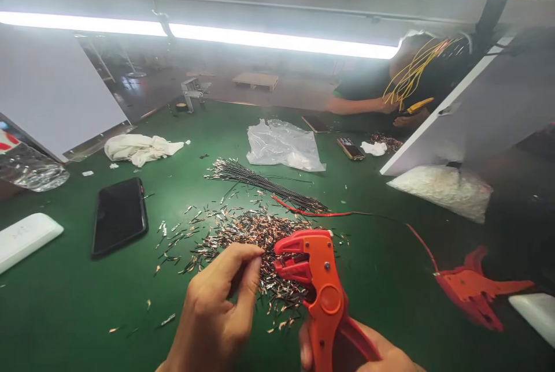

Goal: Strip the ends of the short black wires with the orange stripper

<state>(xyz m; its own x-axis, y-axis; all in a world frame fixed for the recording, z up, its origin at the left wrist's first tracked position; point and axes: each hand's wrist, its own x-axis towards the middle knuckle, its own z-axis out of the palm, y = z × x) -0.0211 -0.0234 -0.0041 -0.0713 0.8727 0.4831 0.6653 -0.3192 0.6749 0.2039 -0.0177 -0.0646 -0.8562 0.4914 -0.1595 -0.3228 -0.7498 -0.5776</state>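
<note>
My right hand [368, 349] is wrapped round the handles of a red and orange wire stripper [328, 288], its jaws pointing left. Thumb and forefinger of my left hand [221, 297] are pinched together just left of the jaws. Whatever sits between those fingertips is too small to make out. Beneath both, a pile of cut wire scraps [247, 230], black with copper and silvery bits, spreads over the green tabletop [208, 337]. Behind the pile lies a bundle of thin black wires [269, 184] with bare ends at the left.
A second wire stripper [477, 288] lies at right, with a red cord [338, 214] running to it. A phone [120, 216], white cloth [141, 148], plastic bag [281, 145] and filled bag [442, 190] lie around. Across the table, a person's hands [403, 112] hold yellow wires and a yellow-handled tool.
</note>
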